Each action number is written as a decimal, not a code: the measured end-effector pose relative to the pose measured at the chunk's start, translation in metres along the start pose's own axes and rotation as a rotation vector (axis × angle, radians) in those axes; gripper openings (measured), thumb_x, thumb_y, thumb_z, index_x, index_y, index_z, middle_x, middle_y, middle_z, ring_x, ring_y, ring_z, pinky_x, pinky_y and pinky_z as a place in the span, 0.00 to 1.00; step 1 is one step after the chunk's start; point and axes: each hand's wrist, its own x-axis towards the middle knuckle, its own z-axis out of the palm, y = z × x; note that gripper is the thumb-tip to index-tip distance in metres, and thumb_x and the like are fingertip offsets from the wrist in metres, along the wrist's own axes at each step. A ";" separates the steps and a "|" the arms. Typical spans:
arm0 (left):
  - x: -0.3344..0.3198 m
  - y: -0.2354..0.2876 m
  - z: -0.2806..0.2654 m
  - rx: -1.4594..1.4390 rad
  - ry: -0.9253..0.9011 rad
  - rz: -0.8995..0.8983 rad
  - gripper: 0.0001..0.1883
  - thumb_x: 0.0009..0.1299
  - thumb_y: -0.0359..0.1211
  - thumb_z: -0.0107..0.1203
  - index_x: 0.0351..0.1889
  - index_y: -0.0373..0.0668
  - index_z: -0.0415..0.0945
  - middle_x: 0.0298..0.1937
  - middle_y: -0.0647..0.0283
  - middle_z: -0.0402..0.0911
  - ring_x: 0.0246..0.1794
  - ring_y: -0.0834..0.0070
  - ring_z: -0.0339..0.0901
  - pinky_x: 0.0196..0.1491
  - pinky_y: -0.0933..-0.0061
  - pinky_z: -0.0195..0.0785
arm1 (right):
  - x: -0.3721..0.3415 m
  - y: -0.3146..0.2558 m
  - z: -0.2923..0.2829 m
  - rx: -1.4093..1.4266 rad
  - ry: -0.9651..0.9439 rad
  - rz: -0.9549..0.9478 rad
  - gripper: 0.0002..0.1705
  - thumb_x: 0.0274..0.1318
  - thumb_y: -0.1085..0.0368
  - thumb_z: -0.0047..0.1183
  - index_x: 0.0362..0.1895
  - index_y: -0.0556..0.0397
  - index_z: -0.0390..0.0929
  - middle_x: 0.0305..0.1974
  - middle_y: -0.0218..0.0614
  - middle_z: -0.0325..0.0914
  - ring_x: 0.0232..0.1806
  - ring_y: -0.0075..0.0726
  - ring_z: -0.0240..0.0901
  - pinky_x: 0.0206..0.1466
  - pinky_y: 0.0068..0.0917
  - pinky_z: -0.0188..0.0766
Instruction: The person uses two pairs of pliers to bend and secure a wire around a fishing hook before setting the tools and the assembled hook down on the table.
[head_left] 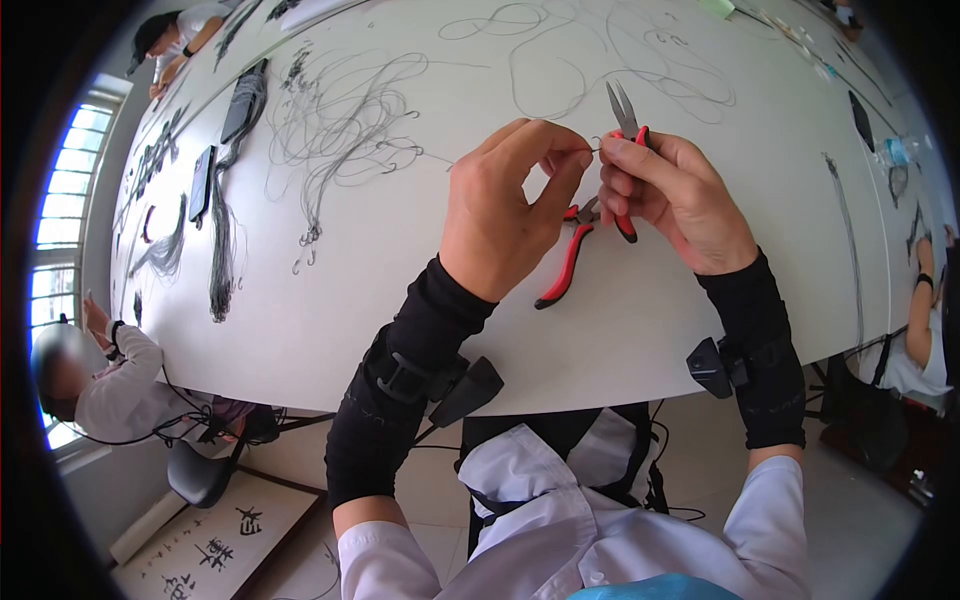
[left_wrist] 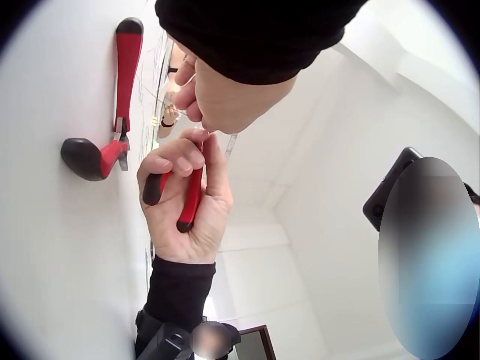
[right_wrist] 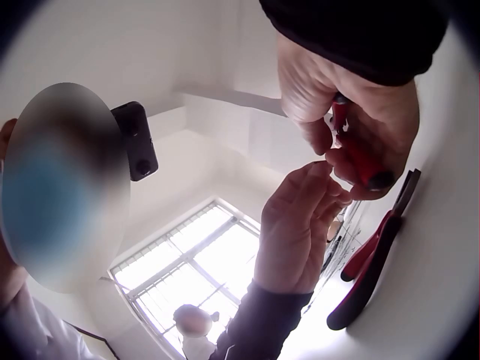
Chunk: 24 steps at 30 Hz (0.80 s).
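My left hand (head_left: 505,200) pinches the end of a small dark fish hook (head_left: 597,142) between thumb and forefinger. Right against it are the thumb and fingertips of my right hand (head_left: 685,190). That hand also holds needle-nose pliers (head_left: 626,118), their tips pointing away from me and their red handles lying in the palm, as the left wrist view shows with the handle (left_wrist: 193,199). A second pair of red-handled pliers (head_left: 567,265) lies on the table below the hands, its head partly hidden behind the right fingers in the head view.
Loose coils of line with hooks (head_left: 345,130) spread over the white table (head_left: 640,350) to the left and far side. Two dark phones (head_left: 201,187) lie by line bundles (head_left: 222,260). A bottle (head_left: 897,151) is at the right. Other people sit around the table.
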 end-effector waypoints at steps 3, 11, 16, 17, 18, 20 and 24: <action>0.000 0.001 -0.001 0.006 -0.014 -0.017 0.04 0.69 0.25 0.63 0.39 0.34 0.82 0.35 0.60 0.86 0.37 0.72 0.83 0.45 0.73 0.75 | 0.000 -0.001 0.000 0.005 0.027 -0.008 0.17 0.67 0.53 0.58 0.33 0.52 0.75 0.27 0.27 0.73 0.29 0.24 0.72 0.41 0.28 0.75; -0.001 -0.001 0.001 -0.020 -0.035 -0.023 0.04 0.69 0.25 0.63 0.39 0.35 0.83 0.35 0.60 0.86 0.37 0.72 0.82 0.45 0.73 0.74 | -0.001 0.000 0.002 0.010 0.043 0.006 0.15 0.67 0.54 0.55 0.35 0.54 0.76 0.27 0.28 0.73 0.29 0.24 0.72 0.41 0.27 0.75; 0.000 -0.003 -0.003 0.068 -0.060 -0.006 0.05 0.68 0.24 0.62 0.41 0.35 0.82 0.37 0.60 0.86 0.39 0.71 0.82 0.47 0.72 0.74 | 0.001 0.004 -0.001 -0.056 0.167 -0.167 0.15 0.67 0.56 0.55 0.37 0.55 0.78 0.27 0.28 0.74 0.28 0.24 0.72 0.39 0.25 0.73; 0.001 -0.005 -0.003 0.100 -0.026 0.020 0.06 0.68 0.25 0.62 0.42 0.35 0.82 0.37 0.60 0.86 0.40 0.70 0.82 0.48 0.71 0.73 | 0.001 0.004 -0.002 -0.080 0.196 -0.203 0.14 0.67 0.56 0.55 0.38 0.56 0.78 0.26 0.29 0.74 0.28 0.24 0.72 0.39 0.24 0.72; 0.003 -0.008 -0.002 0.133 0.009 0.045 0.07 0.67 0.25 0.62 0.43 0.36 0.82 0.38 0.60 0.86 0.42 0.69 0.82 0.50 0.71 0.73 | 0.001 0.005 -0.003 -0.104 0.225 -0.240 0.14 0.67 0.56 0.55 0.38 0.56 0.78 0.26 0.29 0.75 0.28 0.24 0.72 0.38 0.24 0.71; 0.003 -0.007 -0.002 0.134 0.048 0.068 0.09 0.66 0.25 0.63 0.44 0.36 0.82 0.40 0.60 0.85 0.43 0.68 0.82 0.52 0.70 0.72 | 0.002 0.005 0.000 -0.138 0.248 -0.300 0.14 0.67 0.56 0.55 0.38 0.55 0.79 0.25 0.28 0.75 0.28 0.23 0.71 0.37 0.23 0.70; 0.001 -0.002 0.005 0.068 0.041 0.100 0.11 0.63 0.26 0.64 0.44 0.39 0.81 0.41 0.59 0.84 0.44 0.62 0.79 0.50 0.65 0.70 | 0.000 0.006 0.004 -0.227 0.234 -0.308 0.14 0.67 0.56 0.56 0.39 0.54 0.80 0.24 0.27 0.75 0.28 0.21 0.70 0.36 0.21 0.68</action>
